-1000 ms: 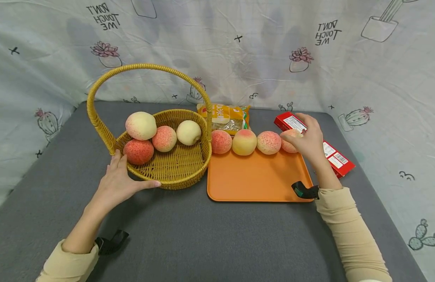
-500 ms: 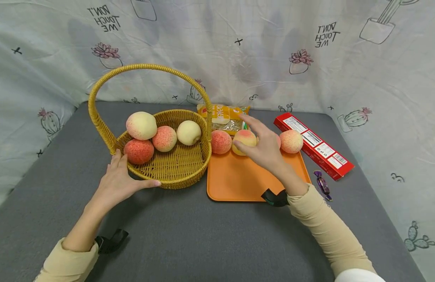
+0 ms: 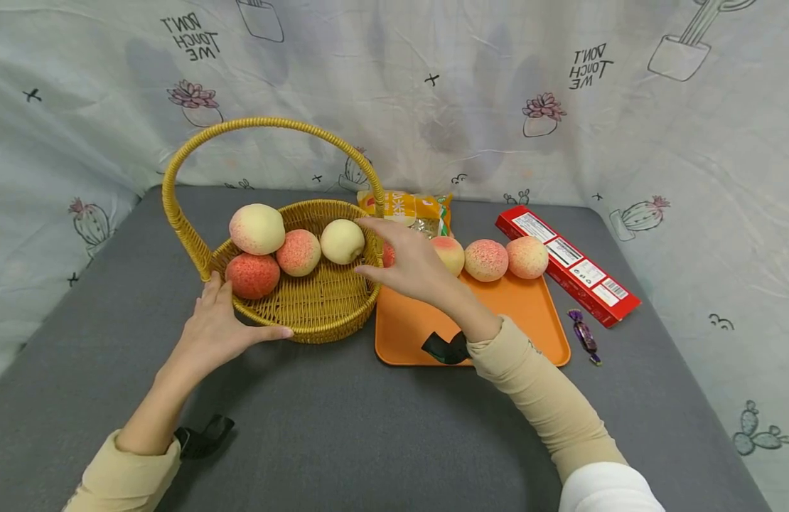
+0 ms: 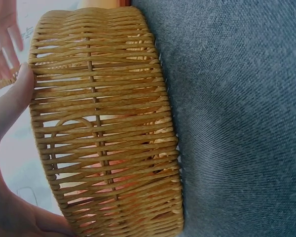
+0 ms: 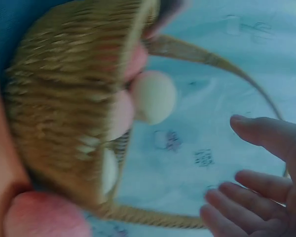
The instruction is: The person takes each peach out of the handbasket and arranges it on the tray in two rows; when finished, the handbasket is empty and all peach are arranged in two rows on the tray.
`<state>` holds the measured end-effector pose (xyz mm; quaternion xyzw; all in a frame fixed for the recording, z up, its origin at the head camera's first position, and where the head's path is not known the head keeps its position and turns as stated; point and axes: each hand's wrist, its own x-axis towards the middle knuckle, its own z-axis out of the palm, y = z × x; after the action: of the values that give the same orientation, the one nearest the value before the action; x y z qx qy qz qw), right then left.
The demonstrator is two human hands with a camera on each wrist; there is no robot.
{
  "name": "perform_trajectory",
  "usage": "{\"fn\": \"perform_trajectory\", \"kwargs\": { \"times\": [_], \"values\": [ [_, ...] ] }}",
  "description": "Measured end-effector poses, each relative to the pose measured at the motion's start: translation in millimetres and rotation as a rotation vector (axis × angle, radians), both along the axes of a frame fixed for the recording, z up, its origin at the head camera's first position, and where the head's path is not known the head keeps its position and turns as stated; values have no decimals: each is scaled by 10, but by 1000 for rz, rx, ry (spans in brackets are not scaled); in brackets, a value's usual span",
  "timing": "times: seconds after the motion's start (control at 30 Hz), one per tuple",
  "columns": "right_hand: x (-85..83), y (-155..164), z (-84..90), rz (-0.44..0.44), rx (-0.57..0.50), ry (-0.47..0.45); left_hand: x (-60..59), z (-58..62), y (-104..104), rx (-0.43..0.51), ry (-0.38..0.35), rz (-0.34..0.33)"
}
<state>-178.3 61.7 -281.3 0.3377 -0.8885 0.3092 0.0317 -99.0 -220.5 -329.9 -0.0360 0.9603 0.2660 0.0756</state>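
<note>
A wicker basket [image 3: 318, 299] with a tall hoop handle [image 3: 266, 124] is sitting on the grey tabletop [image 3: 343, 434], left of centre, and it is holding four peaches: a pale one [image 3: 256, 228] perched highest at the left, a deep red one [image 3: 251, 275] below it, a pink one [image 3: 298, 252] in the middle and a cream one [image 3: 342, 241] at the right. The left hand [image 3: 217, 328] is resting against the basket's near wall, fingers spread and relaxed, thumb lying along the base; the left wrist view is showing the same palm pressed to the weave [image 4: 103, 123]. The right hand [image 3: 409, 267] is hovering open over the gap between the basket's right rim and the orange tray [image 3: 497, 327], fingers straight and spread, gripping nothing; the right wrist view is showing those loose fingers [image 5: 259, 197] apart from the basket.

Along the tray's far edge four more peaches are lined up: a red one [image 3: 387, 254] mostly hidden behind the right hand, a yellow-pink one [image 3: 451, 253] partly covered by it, then two speckled ones [image 3: 485, 259] [image 3: 527, 257] in plain sight. That is making eight peaches in all.

Behind the tray one yellow snack bag [image 3: 412, 210] is lying against the printed cloth backdrop [image 3: 433, 92]. Right of the tray one long red box [image 3: 566, 263] is lying at a slant, and one purple wrapped sweet [image 3: 583, 335] is lying near its close end.
</note>
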Motion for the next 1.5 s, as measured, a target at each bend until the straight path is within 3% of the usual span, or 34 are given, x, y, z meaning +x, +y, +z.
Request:
{"fn": "perform_trajectory", "kwargs": {
  "times": [0.13,0.37,0.47,0.77,1.0,1.27,1.4,1.5],
  "values": [
    [-11,-158,130,76,56,-43,7,6,-28,-8,3,3],
    [-258,-509,267,208,352,-172,37,-2,-49,3,-15,11],
    [-375,-661,276,243,428,-202,46,-5,-51,1,-22,10],
    [-654,-1104,200,305,428,-172,30,23,-35,6,-22,9],
    [-780,-1337,86,252,353,-201,9,34,44,17,-25,20],
    [-711,-1680,22,243,507,-144,17,64,29,19,-33,20],
    [-677,-1723,-25,163,568,-82,24,68,39,21,-38,26],
    [-681,-1723,-81,103,545,-50,34,64,46,21,-31,29]
  ]
}}
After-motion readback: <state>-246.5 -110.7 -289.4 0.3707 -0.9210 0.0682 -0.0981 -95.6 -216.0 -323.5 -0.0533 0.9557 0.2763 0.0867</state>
